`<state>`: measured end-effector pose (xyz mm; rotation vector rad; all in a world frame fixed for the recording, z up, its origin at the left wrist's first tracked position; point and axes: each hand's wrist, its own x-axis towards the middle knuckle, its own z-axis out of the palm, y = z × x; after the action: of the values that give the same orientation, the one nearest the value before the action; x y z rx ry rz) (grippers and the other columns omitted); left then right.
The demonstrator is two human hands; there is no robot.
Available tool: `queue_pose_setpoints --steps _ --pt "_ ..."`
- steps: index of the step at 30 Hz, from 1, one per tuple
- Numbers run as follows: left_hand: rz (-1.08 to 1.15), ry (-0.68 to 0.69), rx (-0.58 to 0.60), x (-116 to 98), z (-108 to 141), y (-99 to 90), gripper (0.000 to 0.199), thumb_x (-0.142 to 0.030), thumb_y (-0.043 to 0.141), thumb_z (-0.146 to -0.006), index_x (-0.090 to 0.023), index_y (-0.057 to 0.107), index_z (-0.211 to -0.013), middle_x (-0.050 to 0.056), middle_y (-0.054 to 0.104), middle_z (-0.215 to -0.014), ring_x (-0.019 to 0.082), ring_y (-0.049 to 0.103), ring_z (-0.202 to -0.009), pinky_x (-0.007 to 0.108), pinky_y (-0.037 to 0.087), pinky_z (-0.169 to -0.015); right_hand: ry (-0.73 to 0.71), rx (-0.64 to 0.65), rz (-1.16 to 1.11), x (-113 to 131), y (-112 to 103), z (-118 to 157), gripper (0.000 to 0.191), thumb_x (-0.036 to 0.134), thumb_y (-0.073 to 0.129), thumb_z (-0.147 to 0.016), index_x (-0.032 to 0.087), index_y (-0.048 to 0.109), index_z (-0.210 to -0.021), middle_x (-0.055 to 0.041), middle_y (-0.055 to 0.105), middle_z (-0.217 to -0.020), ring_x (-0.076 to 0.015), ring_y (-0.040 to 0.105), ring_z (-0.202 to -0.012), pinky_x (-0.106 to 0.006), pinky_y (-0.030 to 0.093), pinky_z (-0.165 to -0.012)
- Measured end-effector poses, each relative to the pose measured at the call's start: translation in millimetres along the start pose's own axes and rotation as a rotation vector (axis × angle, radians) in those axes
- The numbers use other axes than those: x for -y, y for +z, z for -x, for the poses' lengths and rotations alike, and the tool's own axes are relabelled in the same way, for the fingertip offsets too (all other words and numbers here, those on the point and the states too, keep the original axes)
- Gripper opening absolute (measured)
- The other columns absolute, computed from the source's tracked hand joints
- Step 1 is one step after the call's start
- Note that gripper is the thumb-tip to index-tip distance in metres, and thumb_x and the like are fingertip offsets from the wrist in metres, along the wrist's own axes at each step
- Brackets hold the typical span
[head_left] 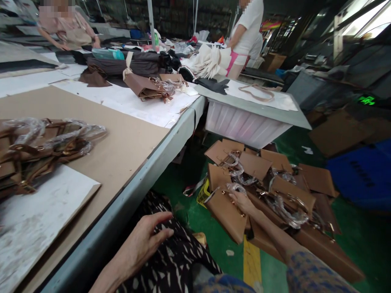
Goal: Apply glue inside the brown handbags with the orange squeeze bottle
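Down on the right, my right hand (242, 202) is at the plastic-wrapped handle of a tan handbag (227, 211), its fingers closed about the handle's base. This bag lies tilted at the near left of a pile of brown handbags (282, 191) with gold hardware and wrapped handles. My left hand (143, 240) is held over my patterned clothing, thumb and fingers apart, with nothing in it. Close by it runs the edge of the worktable (146, 162). Another bunch of brown bags or bag parts (45, 150) with clear wrap lies on the table at left.
A translucent plastic tub (244, 122) stands beyond the pile under a grey board (275, 110). Brown bag pieces (146, 87) and dark rolled material (113, 67) lie farther along the table. Two people work at the back. A blue crate (363, 175) stands at right.
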<state>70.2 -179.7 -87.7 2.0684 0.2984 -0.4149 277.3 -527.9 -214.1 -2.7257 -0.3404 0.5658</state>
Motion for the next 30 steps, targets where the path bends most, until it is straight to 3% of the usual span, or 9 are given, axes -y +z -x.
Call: queue_pose_setpoints --steps 5,9,13,18,23,26,27,28,30 --pt "0.219 -0.016 0.112 -19.3 -15.0 18.0 0.034 -0.035 0.054 -0.075 -0.016 0.064 -0.101 0.004 0.067 -0.094 0.021 0.06 -0.089 0.03 0.045 -0.08 -0.145 -0.087 0.128 38.9 0.3 -0.1 0.017 0.029 0.052 -0.093 0.013 0.058 -0.096 -0.003 0.058 -0.086 -0.0155 0.057 -0.071 -0.032 0.05 -0.066" --pt "0.276 -0.035 -0.124 -33.7 -42.1 29.6 0.03 -0.038 0.058 -0.07 -0.014 0.065 -0.087 0.004 0.065 -0.084 0.023 0.058 -0.086 0.03 0.043 -0.076 -0.365 -0.203 0.247 103.1 -0.7 24.6 0.014 0.025 0.048 -0.094 0.014 0.055 -0.092 -0.0032 0.055 -0.086 -0.0158 0.055 -0.072 -0.031 0.048 -0.065" --pt "0.748 -0.091 -0.037 -20.9 -57.6 34.7 0.042 -0.041 0.07 -0.058 -0.01 0.064 -0.086 0.007 0.066 -0.082 0.021 0.059 -0.078 0.029 0.044 -0.07 -0.651 -0.25 0.324 157.8 4.5 64.4 0.027 0.025 0.03 -0.097 0.016 0.053 -0.085 -0.0065 0.054 -0.082 -0.0181 0.054 -0.064 -0.029 0.041 -0.055" --pt "1.048 -0.084 -0.119 -2.1 -44.5 39.0 0.035 -0.027 0.072 -0.054 -0.012 0.062 -0.085 0.002 0.064 -0.073 0.014 0.055 -0.064 0.023 0.04 -0.06 -0.825 -0.285 0.36 176.6 3.5 90.6 0.043 0.038 0.018 -0.098 0.016 0.052 -0.084 -0.0083 0.055 -0.074 -0.0221 0.055 -0.058 -0.033 0.037 -0.048" --pt "1.035 -0.035 -0.102 -3.8 -31.1 35.9 0.022 -0.025 0.067 -0.058 -0.013 0.06 -0.077 0.0 0.062 -0.068 0.014 0.053 -0.062 0.023 0.037 -0.057 -0.964 -0.23 0.297 181.4 -57.0 99.9 0.052 0.061 0.021 -0.092 0.02 0.052 -0.101 -0.0079 0.061 -0.093 -0.0233 0.059 -0.079 -0.034 0.046 -0.065" --pt "1.028 -0.015 -0.055 -6.6 -25.2 33.5 0.02 -0.023 0.064 -0.06 -0.013 0.061 -0.078 0.0 0.062 -0.069 0.015 0.053 -0.065 0.024 0.038 -0.06 -0.905 -0.386 0.088 191.2 -105.0 87.6 0.038 0.051 0.044 -0.091 0.02 0.05 -0.114 -0.0113 0.056 -0.114 -0.0279 0.048 -0.107 -0.041 0.035 -0.092" --pt "1.015 0.001 -0.036 -7.5 -23.2 33.2 0.02 -0.023 0.063 -0.061 -0.013 0.062 -0.078 0.0 0.062 -0.071 0.015 0.053 -0.066 0.024 0.038 -0.061 -0.817 -0.327 0.043 195.3 -116.6 79.8 0.037 0.048 0.046 -0.091 0.019 0.051 -0.114 -0.0117 0.055 -0.115 -0.0291 0.047 -0.108 -0.043 0.032 -0.094" --pt "0.994 0.023 -0.024 -8.5 -21.1 33.3 0.019 -0.022 0.062 -0.061 -0.013 0.062 -0.078 0.0 0.062 -0.071 0.015 0.053 -0.067 0.024 0.037 -0.062 -0.716 -0.152 0.009 199.4 -124.8 71.2 0.036 0.043 0.043 -0.091 0.019 0.05 -0.116 -0.012 0.056 -0.113 -0.0288 0.047 -0.106 -0.043 0.033 -0.092" --pt "0.927 0.073 -0.024 -9.7 -17.5 34.2 0.017 -0.021 0.061 -0.062 -0.013 0.063 -0.077 -0.001 0.06 -0.071 0.014 0.051 -0.068 0.024 0.036 -0.064 -0.677 0.082 0.014 206.8 -131.1 55.6 0.028 0.04 0.051 -0.085 0.021 0.059 -0.104 -0.0073 0.062 -0.096 -0.0264 0.055 -0.089 -0.037 0.041 -0.079"
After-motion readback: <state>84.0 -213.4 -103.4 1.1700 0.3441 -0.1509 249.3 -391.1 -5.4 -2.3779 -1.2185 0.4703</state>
